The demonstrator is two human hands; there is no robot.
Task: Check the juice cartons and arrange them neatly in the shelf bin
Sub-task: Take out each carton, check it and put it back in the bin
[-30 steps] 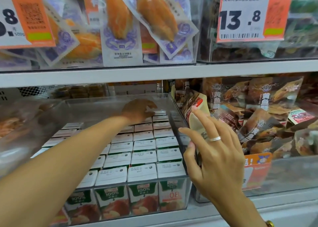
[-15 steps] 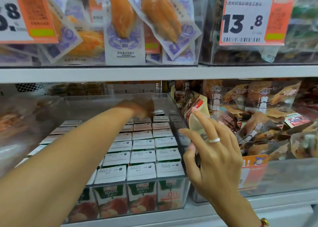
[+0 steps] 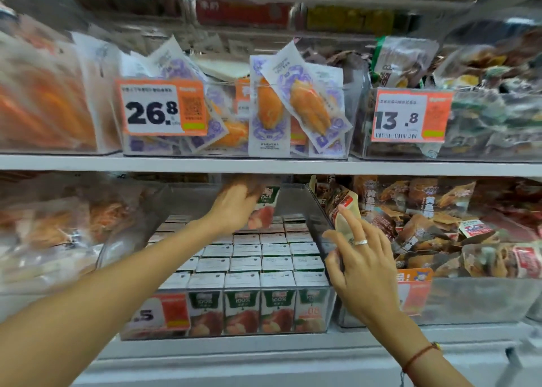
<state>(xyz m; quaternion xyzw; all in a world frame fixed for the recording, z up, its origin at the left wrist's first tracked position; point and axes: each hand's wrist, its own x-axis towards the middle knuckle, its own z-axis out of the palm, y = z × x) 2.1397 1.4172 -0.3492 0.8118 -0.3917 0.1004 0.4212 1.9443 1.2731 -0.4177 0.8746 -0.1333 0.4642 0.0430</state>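
A clear shelf bin on the lower shelf holds several rows of upright juice cartons, white tops up, green-and-red fronts showing at the front wall. My left hand reaches deep into the bin and grips one juice carton, lifted above the back rows and tilted. My right hand, with a ring, rests with straight fingers on the bin's right wall near its front corner.
Brown snack bags fill the bin to the right, one tan pouch leaning against the juice bin wall. The upper shelf edge hangs close above my left hand. Price tags 26.8 and 13.8 hang above.
My left hand has picked a carton out of the back rows and raised it. The view has tilted upward. My right hand stays on the bin's right wall.
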